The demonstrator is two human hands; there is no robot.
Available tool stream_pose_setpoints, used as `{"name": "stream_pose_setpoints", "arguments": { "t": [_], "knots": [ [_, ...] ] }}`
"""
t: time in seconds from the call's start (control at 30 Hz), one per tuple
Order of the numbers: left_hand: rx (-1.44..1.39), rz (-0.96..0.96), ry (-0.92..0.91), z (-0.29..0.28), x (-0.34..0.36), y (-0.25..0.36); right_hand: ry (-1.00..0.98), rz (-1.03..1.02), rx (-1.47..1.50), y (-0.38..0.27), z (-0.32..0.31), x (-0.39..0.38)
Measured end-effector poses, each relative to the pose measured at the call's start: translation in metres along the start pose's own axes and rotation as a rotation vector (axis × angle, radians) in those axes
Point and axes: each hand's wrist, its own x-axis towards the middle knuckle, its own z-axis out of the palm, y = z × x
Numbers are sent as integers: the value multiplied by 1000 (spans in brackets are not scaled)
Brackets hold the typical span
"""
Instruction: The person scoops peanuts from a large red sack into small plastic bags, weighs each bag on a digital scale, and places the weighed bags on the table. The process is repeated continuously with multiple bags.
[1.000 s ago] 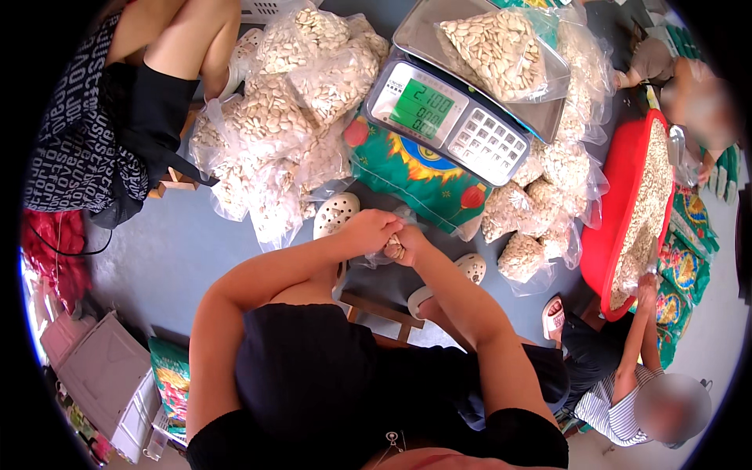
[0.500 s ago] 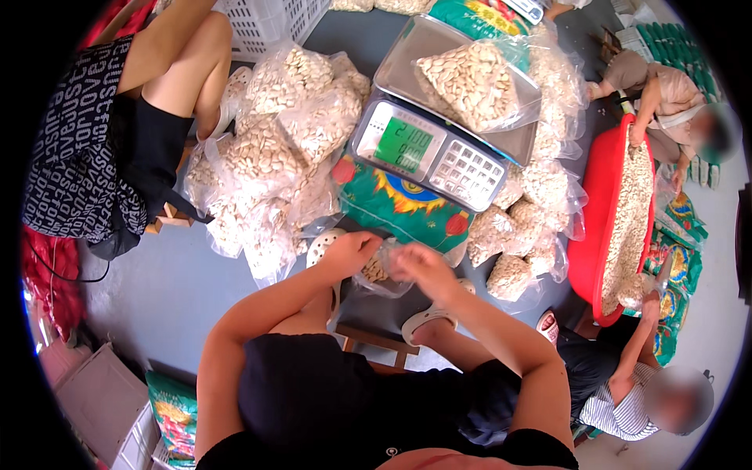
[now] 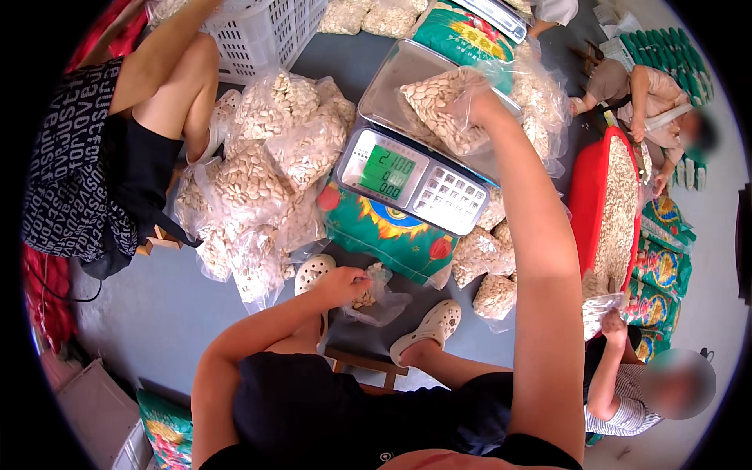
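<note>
My left hand (image 3: 345, 283) is closed on a small clear bag (image 3: 376, 309) with some pale seeds in it, low above my feet. My right hand (image 3: 484, 110) is at the mouth of a bag of large pale seeds (image 3: 431, 106), which lies on the steel pan (image 3: 384, 78) of a digital scale (image 3: 411, 180); its fingers are hidden in the plastic. The scale rests on a green printed sack (image 3: 376, 243), between piles of similar filled bags (image 3: 258, 172) at left and right (image 3: 493, 298).
Co-workers sit at left (image 3: 157, 117), upper right (image 3: 634, 102) and lower right (image 3: 619, 399). A red tub of seeds (image 3: 587, 204) stands at the right beside green sacks (image 3: 650, 298). A white crate (image 3: 258, 39) is at the upper left, a second scale (image 3: 493, 16) at the top.
My hands were together on the small bag; my right hand has moved up and forward to the bag on the scale, while my left stays low with the small bag.
</note>
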Motion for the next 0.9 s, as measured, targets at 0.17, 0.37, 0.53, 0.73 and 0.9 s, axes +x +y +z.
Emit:
{"name": "stream_pose_setpoints", "arguments": {
  "t": [0.17,0.37,0.53,0.73,0.9],
  "knots": [
    [-6,-86,-54,-8,-8,6,-62,225,-60,-42,-3,-15],
    [58,-25,-68,-3,-9,20,-135,302,41,-46,-16,-3],
    [111,-30,-120,-11,-15,17,-33,284,102,-21,-11,2],
    [155,-142,-265,-22,-26,6,190,390,443,-16,-28,-14],
    [281,-169,-486,-18,-19,6,283,450,1061,-16,-53,-38]
  ]
}}
